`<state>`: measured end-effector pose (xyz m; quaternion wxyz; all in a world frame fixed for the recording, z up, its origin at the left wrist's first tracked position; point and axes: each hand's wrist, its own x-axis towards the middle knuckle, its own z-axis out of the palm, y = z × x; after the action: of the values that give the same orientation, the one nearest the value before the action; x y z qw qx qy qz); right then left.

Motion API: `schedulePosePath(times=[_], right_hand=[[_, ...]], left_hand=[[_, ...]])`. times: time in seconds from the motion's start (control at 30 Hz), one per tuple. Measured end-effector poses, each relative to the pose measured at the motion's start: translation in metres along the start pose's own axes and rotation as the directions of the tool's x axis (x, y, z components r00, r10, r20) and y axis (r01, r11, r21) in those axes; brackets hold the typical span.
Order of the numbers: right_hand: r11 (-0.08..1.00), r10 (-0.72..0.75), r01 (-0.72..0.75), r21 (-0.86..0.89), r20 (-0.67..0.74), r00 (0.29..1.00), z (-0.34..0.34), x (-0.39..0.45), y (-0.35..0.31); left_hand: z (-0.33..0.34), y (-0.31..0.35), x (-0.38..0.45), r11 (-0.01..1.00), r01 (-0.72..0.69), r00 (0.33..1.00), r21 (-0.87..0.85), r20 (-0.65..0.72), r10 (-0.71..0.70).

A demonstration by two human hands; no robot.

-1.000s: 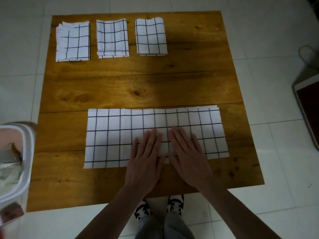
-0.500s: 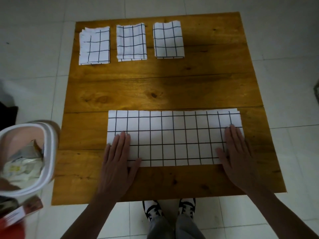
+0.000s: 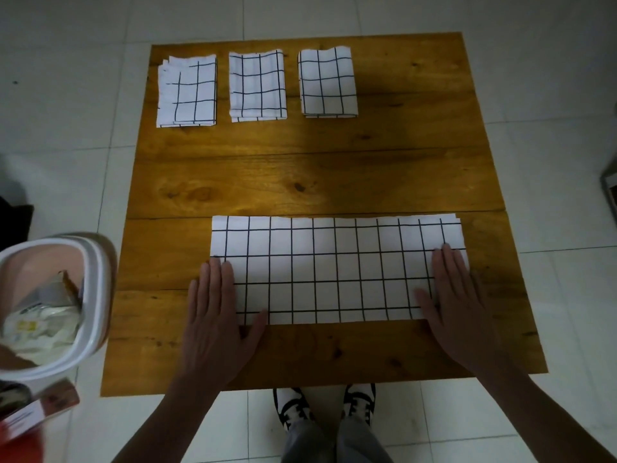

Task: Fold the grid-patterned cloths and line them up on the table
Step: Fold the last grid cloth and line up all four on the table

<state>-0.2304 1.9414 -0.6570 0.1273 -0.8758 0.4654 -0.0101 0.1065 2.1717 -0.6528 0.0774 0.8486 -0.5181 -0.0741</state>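
Three folded grid cloths (image 3: 257, 86) lie in a row at far edge of wooden table (image 3: 300, 182). Long cloth strip (image 3: 334, 272) lies near front; left hand (image 3: 217, 315) & right hand (image 3: 457, 309) press flat on its ends, fingers together, not pinching.

Covered corners, and clutter cut by the frame edges

The left hand (image 3: 217, 315) lies flat over the long grid-patterned cloth (image 3: 334, 269)'s near left corner and the right hand (image 3: 457, 309) over its near right corner, hiding both ends of the near edge. Left of the counter (image 3: 300, 182), a white-rimmed bin (image 3: 90, 295) is cut by the frame edge, its crumpled contents too dim to identify; nearer than it a blurred box (image 3: 40, 409) is also cropped. Right of the counter, a grey object (image 3: 609, 188) shows only partly.
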Motion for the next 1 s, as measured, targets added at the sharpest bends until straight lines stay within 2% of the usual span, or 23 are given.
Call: schedulePosePath(times=[0.1,0.23,0.33,0.47,0.8,1.0], right_hand=[[0.999,-0.003,0.004,-0.047,0.012,1.000,-0.006,0.001,0.001],[0.998,0.054,-0.054,-0.020,0.003,0.999,-0.019,0.004,-0.003],[0.986,0.160,-0.157,0.051,-0.053,0.986,-0.030,0.001,-0.010],[0.939,0.343,-0.338,0.061,-0.116,0.932,-0.042,-0.005,-0.019],[0.774,0.632,-0.633,-0.015,0.069,0.772,-0.055,-0.007,-0.030],[0.710,0.654,-0.666,0.231,0.134,0.744,-0.048,-0.004,-0.025]], left_hand=[[-0.007,0.016,0.004,1.000,0.006,0.999,-0.020,-0.036,-0.006],[-0.004,0.068,0.005,0.981,-0.151,0.989,-0.124,-0.016,0.150],[0.009,0.112,0.008,0.965,-0.222,0.973,-0.142,0.035,0.229],[0.026,0.152,0.019,0.951,-0.280,0.953,-0.130,0.082,0.292],[0.043,0.161,0.019,0.966,-0.248,0.954,-0.076,0.154,0.258],[0.042,0.162,0.020,0.967,-0.244,0.954,-0.075,0.163,0.253]])
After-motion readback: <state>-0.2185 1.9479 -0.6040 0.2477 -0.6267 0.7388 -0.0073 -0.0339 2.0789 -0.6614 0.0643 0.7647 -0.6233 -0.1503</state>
